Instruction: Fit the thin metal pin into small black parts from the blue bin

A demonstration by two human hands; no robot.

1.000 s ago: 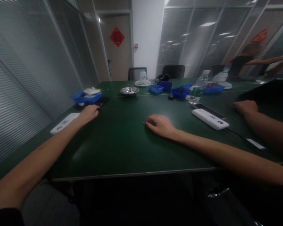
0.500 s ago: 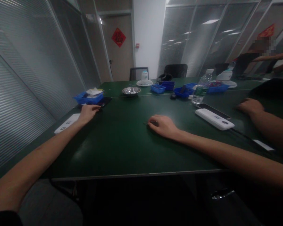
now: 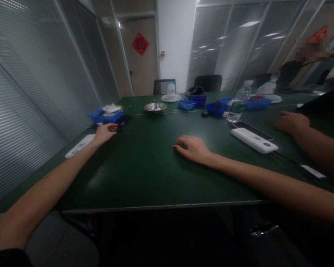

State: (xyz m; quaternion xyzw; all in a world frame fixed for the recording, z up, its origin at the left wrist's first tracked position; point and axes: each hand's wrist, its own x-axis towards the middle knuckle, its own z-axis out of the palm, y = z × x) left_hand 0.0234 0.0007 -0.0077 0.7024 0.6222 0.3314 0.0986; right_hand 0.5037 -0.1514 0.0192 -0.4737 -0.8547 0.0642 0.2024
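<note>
My right hand (image 3: 193,148) rests on the green table (image 3: 133,170) with its fingers curled round a thin pointed metal tool (image 3: 172,145). The tool's tip sticks out to the left; most of its body is hidden in my palm. Farther left, my left hand (image 3: 104,133) reaches over the tabletop with thumb and fingers bent together. At those fingertips is a small dark thing (image 3: 118,129), too small to name. Just beyond lie a dark flat item (image 3: 125,119) and a blue basket (image 3: 105,115) holding white and yellow packaging. A white power bank (image 3: 78,148) lies by my left wrist.
A steel bowl (image 3: 155,108) stands mid-table, with blue trays (image 3: 187,105) behind it. To the right are a water bottle (image 3: 238,105), a phone (image 3: 252,130) and a cabled white power bank (image 3: 253,141). Another person's hand (image 3: 293,121) rests at the right.
My left hand's fingers have drawn back and curled slightly, while my right hand stays put. The neighbour's hand has shifted a little, and the person in the background has moved.
</note>
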